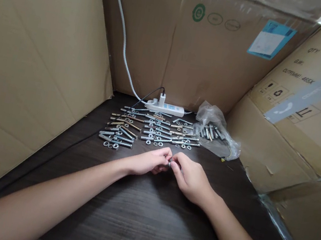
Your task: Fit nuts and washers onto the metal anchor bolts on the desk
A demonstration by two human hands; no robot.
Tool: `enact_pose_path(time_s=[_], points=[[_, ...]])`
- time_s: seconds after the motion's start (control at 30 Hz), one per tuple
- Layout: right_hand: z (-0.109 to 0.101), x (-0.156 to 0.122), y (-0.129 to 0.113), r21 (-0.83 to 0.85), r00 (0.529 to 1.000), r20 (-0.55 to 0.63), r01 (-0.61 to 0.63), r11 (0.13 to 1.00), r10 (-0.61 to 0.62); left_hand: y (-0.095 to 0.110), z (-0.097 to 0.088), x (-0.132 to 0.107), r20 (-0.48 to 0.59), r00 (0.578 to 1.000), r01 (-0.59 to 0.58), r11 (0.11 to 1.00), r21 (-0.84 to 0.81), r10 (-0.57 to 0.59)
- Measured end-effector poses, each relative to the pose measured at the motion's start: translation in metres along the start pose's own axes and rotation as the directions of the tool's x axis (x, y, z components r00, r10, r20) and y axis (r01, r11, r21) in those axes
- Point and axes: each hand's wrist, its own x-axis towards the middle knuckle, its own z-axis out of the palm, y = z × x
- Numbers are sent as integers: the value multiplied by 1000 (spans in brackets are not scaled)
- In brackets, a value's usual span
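Note:
My left hand (151,162) and my right hand (190,177) meet just above the dark table, fingertips pinched together. Between them shows a small silvery metal piece (169,163), mostly covered by the fingers, so its exact kind cannot be made out. Beyond the hands lie silvery bolts with sleeves (163,140), brass-coloured bolts (130,125), and loose nuts (148,142) and washers (155,143), set out in rough rows. Another group of silvery bolts (119,141) lies to the left, beyond my left wrist.
A clear plastic bag (224,147) with several metal bolts (211,132) sits at the back right. Behind the rows is a white power strip (174,110) with a plugged-in adapter. A black cable (72,146) crosses the left side. Cardboard walls (141,50) surround the table (136,223).

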Motion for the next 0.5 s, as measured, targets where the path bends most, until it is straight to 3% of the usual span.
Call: enact_pose_path(time_s=[0.13,0.37,0.5], points=[[2,1,2,-30,1000,10,-21,999,21,-2,-1,0,8,1000,-8,1000,-1,8],[2,-1,2,59,1000,5,-3,998,3,-4,-2,1,-25,1000,2,1000,9,-1],[2,-1,4,55,990,-133,-39,998,46,-1,-1,1,-16,1000,25,1000,-10,-25]])
